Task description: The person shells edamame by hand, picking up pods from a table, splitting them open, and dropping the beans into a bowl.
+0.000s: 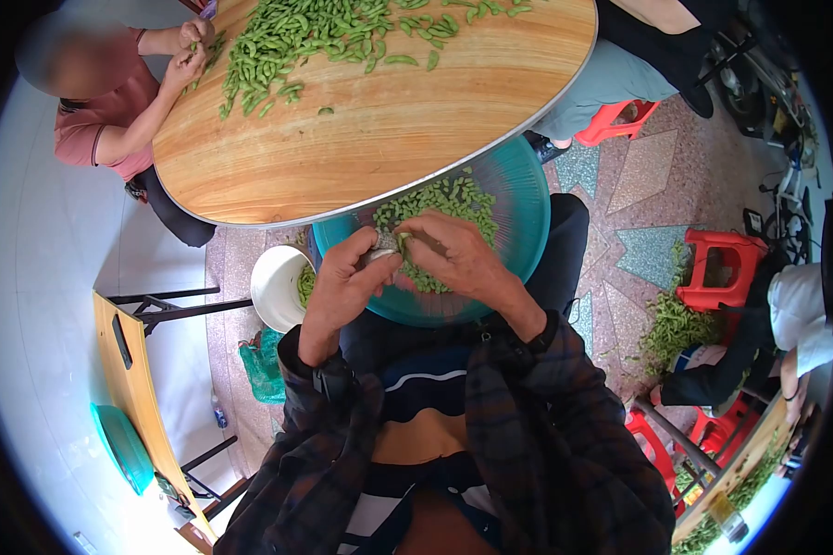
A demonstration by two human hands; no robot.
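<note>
Both my hands meet over the teal basin on my lap. My right hand is pinched on one green pod, held just above the basin's near side. My left hand is closed around a small grey piece pressed against that pod; what the piece is, I cannot tell.

Inside the basin lies a loose layer of pods. Left of the basin, a white bowl holds only a little green. Beyond the basin, the round tabletop carries a big heap of pods, where another person's hand works too. I judge this early on, with far more left than done.
</note>
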